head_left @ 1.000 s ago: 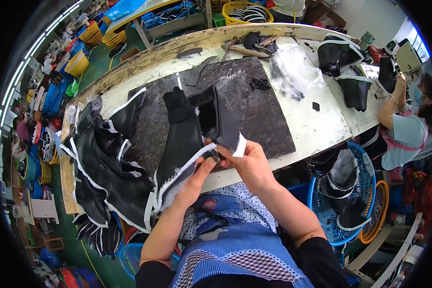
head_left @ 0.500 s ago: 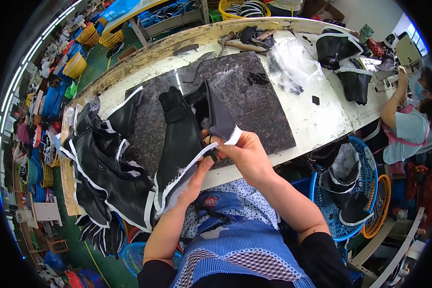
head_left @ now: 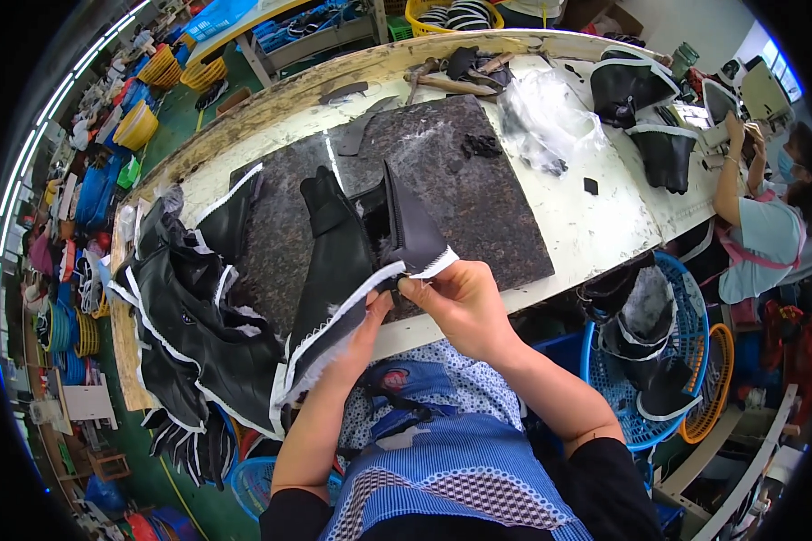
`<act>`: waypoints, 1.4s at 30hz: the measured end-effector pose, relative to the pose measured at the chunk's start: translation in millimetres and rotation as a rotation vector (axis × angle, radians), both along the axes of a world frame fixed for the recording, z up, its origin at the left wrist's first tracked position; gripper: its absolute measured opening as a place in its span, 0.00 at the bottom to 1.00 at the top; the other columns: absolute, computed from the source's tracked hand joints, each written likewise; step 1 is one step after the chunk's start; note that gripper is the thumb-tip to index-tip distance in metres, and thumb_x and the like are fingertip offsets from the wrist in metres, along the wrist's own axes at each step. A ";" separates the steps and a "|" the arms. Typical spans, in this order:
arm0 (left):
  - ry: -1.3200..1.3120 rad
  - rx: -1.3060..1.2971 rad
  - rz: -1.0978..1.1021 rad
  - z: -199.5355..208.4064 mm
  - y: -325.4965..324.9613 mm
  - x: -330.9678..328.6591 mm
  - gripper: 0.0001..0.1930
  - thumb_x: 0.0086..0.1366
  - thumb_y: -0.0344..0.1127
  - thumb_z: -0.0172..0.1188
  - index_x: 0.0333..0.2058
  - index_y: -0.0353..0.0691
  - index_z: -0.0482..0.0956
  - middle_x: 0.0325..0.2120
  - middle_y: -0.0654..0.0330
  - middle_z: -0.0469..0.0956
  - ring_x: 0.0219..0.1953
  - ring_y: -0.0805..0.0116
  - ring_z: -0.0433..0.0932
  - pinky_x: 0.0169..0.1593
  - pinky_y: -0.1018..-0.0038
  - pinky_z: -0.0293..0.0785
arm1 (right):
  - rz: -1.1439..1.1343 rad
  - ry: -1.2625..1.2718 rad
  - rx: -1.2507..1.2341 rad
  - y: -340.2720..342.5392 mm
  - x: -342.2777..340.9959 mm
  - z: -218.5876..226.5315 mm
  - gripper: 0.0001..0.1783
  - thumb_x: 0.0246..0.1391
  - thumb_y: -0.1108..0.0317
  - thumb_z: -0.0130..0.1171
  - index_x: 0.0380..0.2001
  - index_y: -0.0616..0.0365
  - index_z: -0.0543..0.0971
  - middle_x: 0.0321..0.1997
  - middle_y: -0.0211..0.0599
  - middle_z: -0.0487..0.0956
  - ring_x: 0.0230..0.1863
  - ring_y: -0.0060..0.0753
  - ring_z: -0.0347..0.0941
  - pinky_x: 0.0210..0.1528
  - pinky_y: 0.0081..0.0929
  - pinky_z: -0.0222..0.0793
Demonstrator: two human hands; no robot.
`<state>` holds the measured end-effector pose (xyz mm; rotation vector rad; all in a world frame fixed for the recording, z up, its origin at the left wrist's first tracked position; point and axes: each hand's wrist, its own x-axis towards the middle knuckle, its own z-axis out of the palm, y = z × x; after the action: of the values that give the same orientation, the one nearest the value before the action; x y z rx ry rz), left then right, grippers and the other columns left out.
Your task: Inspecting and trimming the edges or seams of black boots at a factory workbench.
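Black boot piece with a fuzzy white edge, pinched in both my hands.

My right hand point(head_left: 465, 302) pinches the white edge of the black boot piece point(head_left: 347, 270) between thumb and fingers, and my left hand point(head_left: 370, 329) pinches it too, just under, so the floppy piece stays tight between them. I hold it up over the near edge of the dark stone slab point(head_left: 478, 194), close to my tummy, so I can see the seam well. A pile of black boot pieces point(head_left: 189, 325) lies at my left on the table point(head_left: 595, 225), near enough to grab. A blue basket point(head_left: 677, 352) with more black pieces sits low at my right. Another person point(head_left: 758, 225) works at the far end.
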<state>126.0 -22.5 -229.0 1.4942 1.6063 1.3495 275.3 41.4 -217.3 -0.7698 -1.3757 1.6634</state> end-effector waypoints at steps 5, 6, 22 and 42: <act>-0.416 -0.164 0.005 0.3 2.8 4.7 0.13 0.63 0.35 0.61 0.41 0.31 0.77 0.29 0.59 0.79 0.30 0.72 0.77 0.37 0.76 0.73 | 0.071 0.045 -0.081 3.2 4.7 7.7 0.07 0.57 0.78 0.54 0.36 0.71 0.79 0.30 0.37 0.81 0.31 0.21 0.76 0.36 0.20 0.72; -0.441 -0.169 0.014 0.6 2.5 6.7 0.14 0.64 0.38 0.61 0.41 0.32 0.77 0.28 0.59 0.79 0.30 0.72 0.77 0.38 0.76 0.73 | 0.074 0.023 -0.078 3.0 5.2 8.0 0.07 0.57 0.79 0.54 0.36 0.72 0.79 0.30 0.38 0.81 0.31 0.22 0.77 0.36 0.20 0.73; -0.263 0.129 0.076 -25.5 1.4 15.2 0.14 0.68 0.37 0.55 0.46 0.33 0.75 0.32 0.64 0.78 0.32 0.76 0.76 0.39 0.79 0.73 | -0.382 -0.479 1.368 13.4 17.1 23.9 0.24 0.27 0.67 0.71 0.37 0.50 0.84 0.43 0.27 0.77 0.41 0.33 0.68 0.43 0.27 0.66; -0.398 -0.050 0.033 -4.1 -14.7 13.5 0.10 0.64 0.36 0.61 0.34 0.33 0.78 0.25 0.62 0.79 0.26 0.77 0.76 0.33 0.81 0.72 | 0.061 -0.409 0.783 24.3 14.0 26.0 0.06 0.50 0.75 0.61 0.32 0.61 0.74 0.30 0.36 0.72 0.32 0.36 0.67 0.32 0.28 0.64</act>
<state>139.5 -37.2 -233.2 1.0881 1.4010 1.5007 289.3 65.7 -191.3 -0.6056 -2.1522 0.8813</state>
